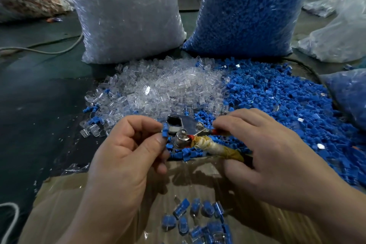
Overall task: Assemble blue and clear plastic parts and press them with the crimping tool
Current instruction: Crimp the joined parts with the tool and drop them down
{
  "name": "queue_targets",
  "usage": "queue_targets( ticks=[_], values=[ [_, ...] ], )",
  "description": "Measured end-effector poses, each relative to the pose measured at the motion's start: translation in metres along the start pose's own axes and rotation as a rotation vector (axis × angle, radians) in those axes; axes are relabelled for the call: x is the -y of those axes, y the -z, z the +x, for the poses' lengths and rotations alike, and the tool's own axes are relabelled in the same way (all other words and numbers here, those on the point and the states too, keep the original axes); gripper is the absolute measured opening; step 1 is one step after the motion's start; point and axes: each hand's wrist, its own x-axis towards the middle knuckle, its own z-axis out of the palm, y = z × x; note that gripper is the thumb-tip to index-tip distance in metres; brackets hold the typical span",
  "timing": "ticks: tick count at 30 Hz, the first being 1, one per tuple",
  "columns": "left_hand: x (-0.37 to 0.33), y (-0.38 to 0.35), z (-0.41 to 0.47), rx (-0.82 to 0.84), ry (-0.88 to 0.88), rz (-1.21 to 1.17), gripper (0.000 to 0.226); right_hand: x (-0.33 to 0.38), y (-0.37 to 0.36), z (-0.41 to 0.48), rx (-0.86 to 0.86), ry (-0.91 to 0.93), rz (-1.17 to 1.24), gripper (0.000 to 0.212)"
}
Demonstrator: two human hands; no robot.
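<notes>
— Cardboard [69,204] is spread beneath both hands on a dark green surface [39,105]; assembled blue-and-clear pieces [198,218] are scattered on it.
— And behind?
— Loose clear parts [158,87] and blue parts [277,101] are heaped side by side, backed by a clear sack [126,16] and a blue sack [247,10], both upright.
— The hands?
— One blue part [165,131] is pinched by the left hand [126,144] just beside the crimping tool [186,127]; its taped handles are gripped by the right hand [277,154].

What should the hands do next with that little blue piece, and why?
Probably slide the blue piece into the crimping tool, between its open jaws. The left hand pinches the piece right beside that opening, and the right hand grips the tool, ready to squeeze.
</notes>
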Motion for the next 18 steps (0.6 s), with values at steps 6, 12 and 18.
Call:
queue_targets(
  ticks=[6, 12, 18],
  values=[
    [0.0050, 0.0012, 0.0001, 0.029, -0.061, 0.014, 0.017, 0.0007, -0.0005, 0.0005, 0.036, 0.019, -0.019, 0.062],
    [0.0069, 0.0042, -0.0002, 0.063, -0.072, 0.030, 0.016, 0.0045, 0.0017, 0.0017, 0.060, 0.007, -0.065, 0.055],
    [0.0076, 0.0033, 0.0015, 0.000, -0.105, 0.066, 0.022, 0.0069, 0.0006, 0.0012, 0.077, -0.034, -0.048, 0.039]
  ],
)
